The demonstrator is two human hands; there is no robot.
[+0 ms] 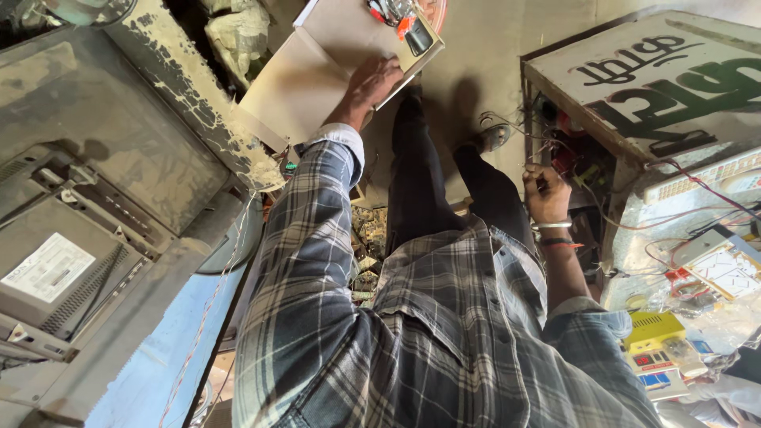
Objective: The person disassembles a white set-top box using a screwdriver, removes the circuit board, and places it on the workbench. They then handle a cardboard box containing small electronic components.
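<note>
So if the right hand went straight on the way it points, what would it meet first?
Probably the tangle of wires under the painted table, just beyond the right hand; depth is unclear.

White label (47,267) on grey casing (95,238); painted sign (666,75) opposite

Left hand (372,82) rests flat on the near edge of a tan board (317,71), while right hand (545,192), wrist banded, closes around thin wires (515,131) beside the cluttered workbench (634,103); old television casing (87,238) stands at left.
</note>
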